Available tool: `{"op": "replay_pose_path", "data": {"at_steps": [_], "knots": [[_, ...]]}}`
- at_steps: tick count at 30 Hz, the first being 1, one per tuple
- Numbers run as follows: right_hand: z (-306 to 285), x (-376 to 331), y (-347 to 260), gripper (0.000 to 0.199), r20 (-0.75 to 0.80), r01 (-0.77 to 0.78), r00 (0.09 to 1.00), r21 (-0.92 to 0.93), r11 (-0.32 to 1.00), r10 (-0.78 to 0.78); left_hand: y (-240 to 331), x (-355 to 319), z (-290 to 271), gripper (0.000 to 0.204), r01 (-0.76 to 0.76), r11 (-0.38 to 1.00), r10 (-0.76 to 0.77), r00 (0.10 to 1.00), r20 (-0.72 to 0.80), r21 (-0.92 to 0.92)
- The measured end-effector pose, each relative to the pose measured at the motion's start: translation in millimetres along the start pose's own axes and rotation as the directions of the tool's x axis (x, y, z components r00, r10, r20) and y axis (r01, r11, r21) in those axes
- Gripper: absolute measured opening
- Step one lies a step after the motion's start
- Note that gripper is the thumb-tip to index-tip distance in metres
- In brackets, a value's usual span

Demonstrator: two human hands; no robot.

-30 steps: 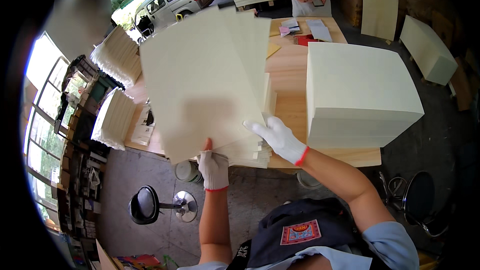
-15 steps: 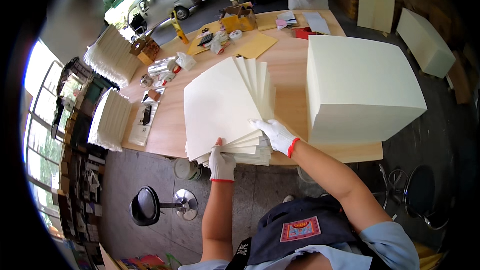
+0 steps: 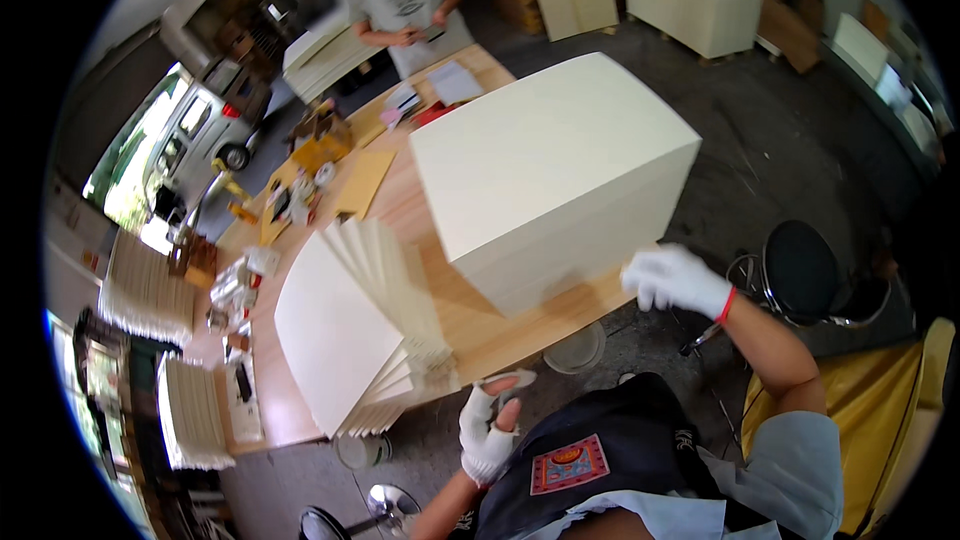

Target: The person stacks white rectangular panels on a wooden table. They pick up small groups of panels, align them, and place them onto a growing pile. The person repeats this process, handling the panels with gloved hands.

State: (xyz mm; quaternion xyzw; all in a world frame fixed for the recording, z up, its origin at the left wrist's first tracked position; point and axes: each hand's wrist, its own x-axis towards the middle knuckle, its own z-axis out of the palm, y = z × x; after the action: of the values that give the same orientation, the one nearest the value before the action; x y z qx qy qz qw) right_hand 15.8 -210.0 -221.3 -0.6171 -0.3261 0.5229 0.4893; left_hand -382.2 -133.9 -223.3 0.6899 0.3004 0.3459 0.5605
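Observation:
My left hand, in a white glove with bare thumb and fingertip showing, is off the table's near edge. Its thumb and finger are apart, with nothing seen between them. Beside it on the table lies a fanned stack of cream paper sheets, its layers spread at an angle. My right hand, in a white glove with a red cuff, hangs past the table's right corner, fingers loosely bent and apart, holding nothing visible. Nearest to it stands a tall block of stacked cream sheets. Neither hand touches paper.
The wooden table also bears a yellow envelope, a cardboard box and small supplies. Bundled paper stacks stand at the left. A person stands at the far end. Black stools and a white bucket are near the table.
Both hands have left the fanned stack; the left drew back toward my body, the right swung out to the right. My view has turned to the right.

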Motion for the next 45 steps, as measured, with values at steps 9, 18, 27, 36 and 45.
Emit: {"op": "replay_pose_path", "data": {"at_steps": [9, 18, 27, 36, 45], "knots": [[-115.2, 23.9, -91.8, 0.068, -0.597, -0.04, 0.605, -0.683, 0.73, -0.526, 128.7, 281.9, 154.6, 0.024, -0.707, 0.465, 0.51, 0.706, 0.491, 0.533], [-131.9, 26.6, -132.8, 0.053, -0.071, -0.017, 0.58, -0.997, 0.075, -0.811, 111.4, 351.8, 213.3, 0.026, -0.481, 0.618, 0.141, 0.846, 0.514, 0.622], [-108.1, 55.8, -128.3, 0.06, -0.502, 0.227, 0.705, -0.509, 0.83, -0.501, 91.7, 346.0, 217.6, 0.034, -0.528, 0.772, 0.277, 0.781, 0.559, 0.355], [-107.2, 64.8, -110.6, 0.054, -0.547, 0.335, 0.61, -0.477, 0.812, -0.573, 97.2, 346.5, 217.8, 0.042, -0.515, 0.787, 0.246, 0.766, 0.594, 0.339], [-103.8, 63.5, -108.5, 0.055, -0.558, 0.27, 0.566, -0.57, 0.776, -0.607, 102.9, 340.1, 217.9, 0.042, -0.574, 0.767, 0.378, 0.766, 0.52, 0.286]]}}
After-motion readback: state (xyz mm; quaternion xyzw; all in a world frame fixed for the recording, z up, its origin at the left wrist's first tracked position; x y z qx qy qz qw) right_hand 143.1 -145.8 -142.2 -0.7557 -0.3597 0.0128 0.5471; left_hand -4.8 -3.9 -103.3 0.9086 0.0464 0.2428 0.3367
